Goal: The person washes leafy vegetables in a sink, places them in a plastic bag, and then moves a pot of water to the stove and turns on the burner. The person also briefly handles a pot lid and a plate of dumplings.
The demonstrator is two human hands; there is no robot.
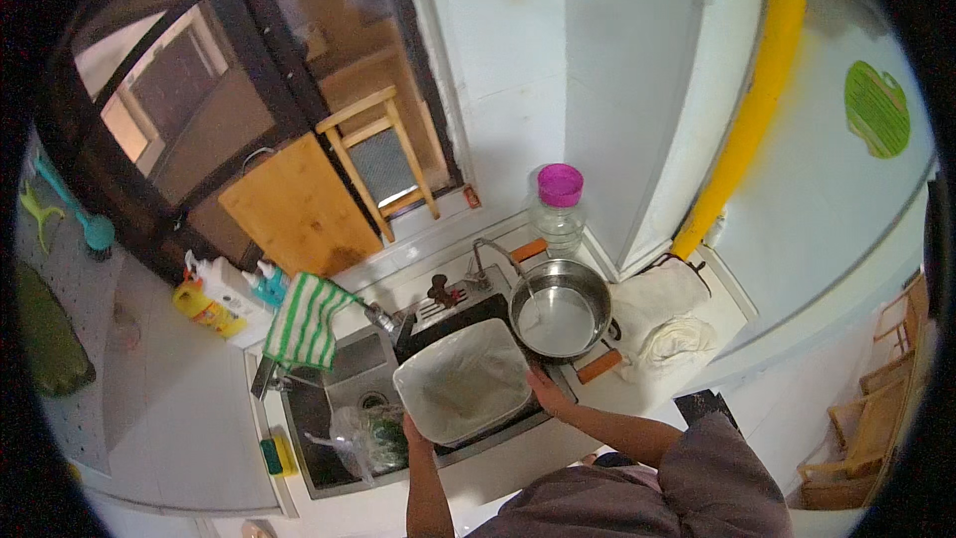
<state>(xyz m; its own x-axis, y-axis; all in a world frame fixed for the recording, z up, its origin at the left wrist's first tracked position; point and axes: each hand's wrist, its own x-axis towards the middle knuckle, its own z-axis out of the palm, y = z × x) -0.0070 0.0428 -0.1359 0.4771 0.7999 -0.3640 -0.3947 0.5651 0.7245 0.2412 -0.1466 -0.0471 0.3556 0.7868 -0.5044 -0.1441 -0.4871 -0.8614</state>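
Observation:
A whitish, rounded rectangular basin (pixel 464 381) is held over the right part of the dark sink (pixel 343 482). Its inside looks shiny, and I cannot tell whether a liquid is in it. My left hand (pixel 415 430) grips its near left edge, and my right hand (pixel 549 392) grips its right side. Just beyond my right hand is a steel pot (pixel 601 291) holding cloudy water. A thin stream runs into it from a slim curved tap (pixel 494 242). Left of the basin, a clear plastic bag (pixel 351 433) with something green inside lies in the sink.
A green-striped cloth (pixel 310 325) hangs over a faucet at the left. Detergent bottles (pixel 213 310) stand behind it, and a sponge (pixel 278 456) sits by the sink's left edge. Behind the pot is a clear jar with a pink lid (pixel 560 185). White cloths (pixel 676 340) lie right.

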